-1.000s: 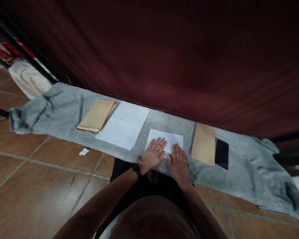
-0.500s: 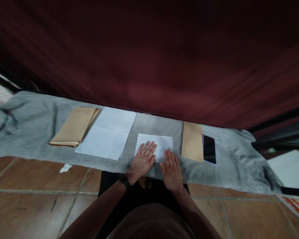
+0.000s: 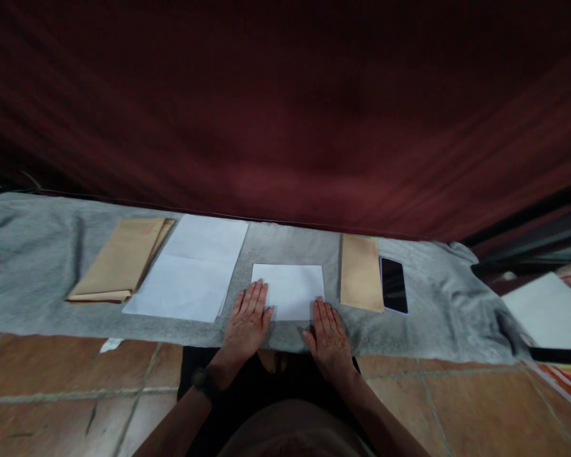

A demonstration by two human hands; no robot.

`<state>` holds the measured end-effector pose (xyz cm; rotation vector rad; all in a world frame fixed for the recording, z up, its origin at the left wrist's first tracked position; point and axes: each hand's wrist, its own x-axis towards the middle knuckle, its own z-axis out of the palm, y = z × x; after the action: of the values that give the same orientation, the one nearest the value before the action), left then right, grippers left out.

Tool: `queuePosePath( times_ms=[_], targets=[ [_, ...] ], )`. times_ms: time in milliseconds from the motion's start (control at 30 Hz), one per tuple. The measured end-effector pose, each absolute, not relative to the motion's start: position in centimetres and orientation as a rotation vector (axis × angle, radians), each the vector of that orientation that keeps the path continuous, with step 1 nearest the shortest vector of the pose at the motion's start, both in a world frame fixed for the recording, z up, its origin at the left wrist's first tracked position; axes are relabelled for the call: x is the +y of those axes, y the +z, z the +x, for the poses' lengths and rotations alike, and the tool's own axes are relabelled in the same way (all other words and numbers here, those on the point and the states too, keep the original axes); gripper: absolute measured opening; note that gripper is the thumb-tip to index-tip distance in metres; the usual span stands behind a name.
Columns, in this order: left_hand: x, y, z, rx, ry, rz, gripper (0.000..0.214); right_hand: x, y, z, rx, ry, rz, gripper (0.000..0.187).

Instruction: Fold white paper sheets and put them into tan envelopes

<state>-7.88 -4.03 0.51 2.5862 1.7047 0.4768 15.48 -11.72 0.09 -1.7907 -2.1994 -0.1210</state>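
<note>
A small white sheet of paper [image 3: 292, 287], which looks folded, lies flat on the grey cloth in front of me. My left hand [image 3: 248, 320] rests flat on its left edge, fingers stretched out and pointing away from me. At the lower right corner lies my right hand [image 3: 330, 336], also flat, its fingertips touching the paper's edge. Both palms face down with nothing gripped. To the left is a stack of larger white paper [image 3: 190, 273] with a crease across it. A brown envelope [image 3: 360, 273] lies to the right.
Several brown envelopes [image 3: 117, 257] are stacked at the far left. A phone [image 3: 393, 285] with a dark screen lies beside the single envelope. The grey cloth [image 3: 433, 317] has wrinkles at its right end. A dark red curtain [image 3: 285, 139] hangs close behind.
My left hand has slid from the middle of the small paper to its left edge. My right hand stays at the lower right corner. The view has shifted slightly.
</note>
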Motion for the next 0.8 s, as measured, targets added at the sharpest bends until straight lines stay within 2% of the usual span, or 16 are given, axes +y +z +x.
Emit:
queuePosePath(
  times_ms=[167,300,500,600,800],
  targets=[
    [-4.2,0.9,-6.8,1.761,0.534,2.567,0.063,-11.7,0.0,15.5,-2.194,-0.126,-1.795,0.068],
    [-2.9,1.4,-3.6,1.61,0.476,2.645,0.06,-11.7,0.0,15.2,-2.187,-0.13,-1.798,0.068],
    [-0.6,0.6,-3.2,1.58,0.467,2.692,0.059,-11.3,0.8,15.5,-2.132,-0.078,-1.795,0.058],
    [-0.4,0.4,-3.8,1.578,0.481,2.716,0.058,-9.5,1.7,15.3,-2.108,-0.015,-1.769,0.05],
    [-0.5,0.1,-4.0,1.547,0.483,2.764,0.059,-3.3,2.0,12.6,-2.166,0.057,-1.631,0.046]
  ],
)
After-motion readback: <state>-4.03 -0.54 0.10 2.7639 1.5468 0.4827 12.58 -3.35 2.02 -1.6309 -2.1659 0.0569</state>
